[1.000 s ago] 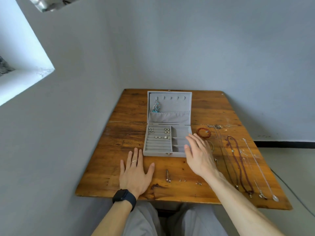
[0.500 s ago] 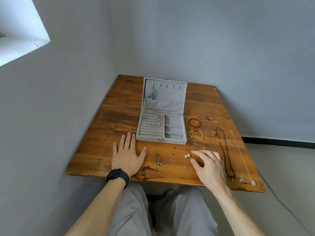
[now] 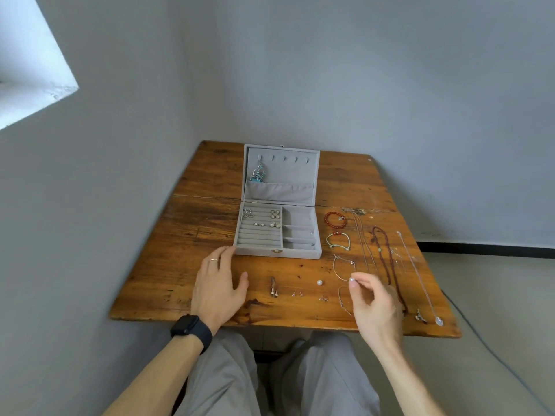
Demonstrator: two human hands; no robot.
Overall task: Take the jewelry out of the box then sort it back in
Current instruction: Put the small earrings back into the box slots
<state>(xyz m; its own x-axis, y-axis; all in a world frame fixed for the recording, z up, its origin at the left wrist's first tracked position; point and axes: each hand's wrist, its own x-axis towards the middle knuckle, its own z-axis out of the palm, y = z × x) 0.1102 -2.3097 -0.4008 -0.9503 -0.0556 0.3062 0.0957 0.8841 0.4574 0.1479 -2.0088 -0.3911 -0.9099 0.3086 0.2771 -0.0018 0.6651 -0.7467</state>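
- The right hand (image 3: 375, 304) is raised just over the front edge of the table (image 3: 180, 265), right of centre. Its thumb and forefinger pinch a pearl stud (image 3: 352, 280), clear of the wood.
- The left hand (image 3: 217, 283) lies flat with relaxed fingers, grasping nothing. Its fingertips are just beside the front left corner of the jewelry box (image 3: 277, 252).
- Along the front edge lie a second pearl (image 3: 319, 282), tiny studs (image 3: 297, 293) and a small bar-shaped piece (image 3: 273, 286), all waiting to go in.
- Toward the right edge lie a thin chain bracelet (image 3: 342, 268), a green cord bracelet (image 3: 338, 240), a red bead bracelet (image 3: 335, 220), a dark bead necklace (image 3: 387, 259) and a silver pendant necklace (image 3: 420, 274). The pendant sits near the front right corner, where a careless sweep could knock it off.
- The box is open at mid-table. A few earrings sit in the ring rolls (image 3: 261, 219), and the side compartments (image 3: 298, 232) look nearly bare.
- A turquoise piece (image 3: 257, 174) hangs from one hook in the lid, toward the far edge.
- I judge that the emptying is done and the sorting has barely begun, with most pieces out.
- The left side of the table is bare wood, and the straight path from the pearl to the box is open.
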